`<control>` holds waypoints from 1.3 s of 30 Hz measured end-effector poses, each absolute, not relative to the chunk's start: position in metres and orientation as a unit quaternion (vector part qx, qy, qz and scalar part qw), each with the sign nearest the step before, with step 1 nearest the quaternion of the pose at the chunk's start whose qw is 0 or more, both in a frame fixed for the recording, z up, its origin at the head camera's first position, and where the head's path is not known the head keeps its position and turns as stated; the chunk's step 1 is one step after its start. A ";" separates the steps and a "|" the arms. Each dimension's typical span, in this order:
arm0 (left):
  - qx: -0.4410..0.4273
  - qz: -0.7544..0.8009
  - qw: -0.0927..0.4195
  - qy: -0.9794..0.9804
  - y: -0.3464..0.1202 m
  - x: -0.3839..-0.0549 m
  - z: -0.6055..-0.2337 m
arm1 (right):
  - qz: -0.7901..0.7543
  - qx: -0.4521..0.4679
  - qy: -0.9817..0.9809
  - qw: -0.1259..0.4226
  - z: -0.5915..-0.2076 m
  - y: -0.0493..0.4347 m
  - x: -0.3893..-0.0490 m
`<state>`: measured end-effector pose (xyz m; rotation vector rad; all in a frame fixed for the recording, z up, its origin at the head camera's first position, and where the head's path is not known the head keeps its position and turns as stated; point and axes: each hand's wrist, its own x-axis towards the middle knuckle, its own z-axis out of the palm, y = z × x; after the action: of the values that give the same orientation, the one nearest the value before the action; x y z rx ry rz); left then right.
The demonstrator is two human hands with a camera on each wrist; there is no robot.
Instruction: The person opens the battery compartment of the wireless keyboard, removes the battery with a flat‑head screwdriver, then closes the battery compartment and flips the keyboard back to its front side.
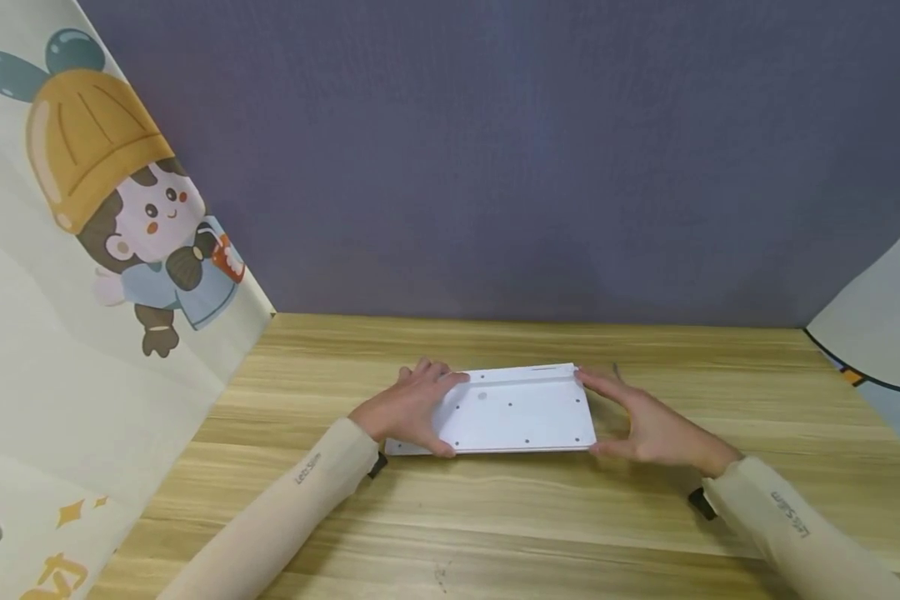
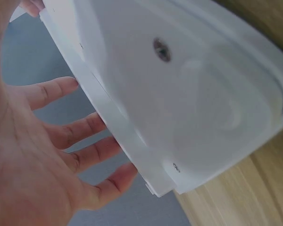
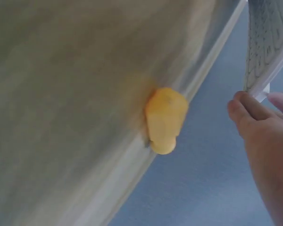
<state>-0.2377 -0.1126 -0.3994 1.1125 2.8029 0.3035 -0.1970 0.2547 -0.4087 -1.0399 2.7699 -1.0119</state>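
Note:
A white keyboard (image 1: 525, 421) is held above the wooden table with its screw-dotted underside facing me. In the right wrist view its keys (image 3: 269, 42) show on the side turned away. My left hand (image 1: 412, 408) grips the left part, thumb on the near long edge and fingers at the far edge. In the left wrist view those fingertips (image 2: 125, 174) touch the edge beside a raised strip. My right hand (image 1: 656, 429) holds the right end between thumb and fingers at its two corners.
On the wooden table (image 1: 495, 525), a small yellow-orange object (image 3: 166, 117) lies near the far edge in the right wrist view; its kind is unclear. A dark blue-grey panel (image 1: 495, 167) stands behind the table. A white cartoon-printed sheet (image 1: 60, 350) borders the left side.

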 end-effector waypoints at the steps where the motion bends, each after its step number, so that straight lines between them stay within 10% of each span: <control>1: 0.366 0.098 0.055 0.924 -0.112 -0.237 -0.400 | -0.327 -0.330 0.885 0.012 -0.410 0.255 -0.197; 39: 0.357 0.023 0.065 0.932 -0.099 -0.244 -0.404 | -0.282 -0.290 0.910 0.091 -0.422 0.250 -0.208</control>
<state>-0.2444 -0.0994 -0.4042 1.0775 2.8123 0.0696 -0.2078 0.2502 -0.4223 -0.8622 2.7034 -0.8386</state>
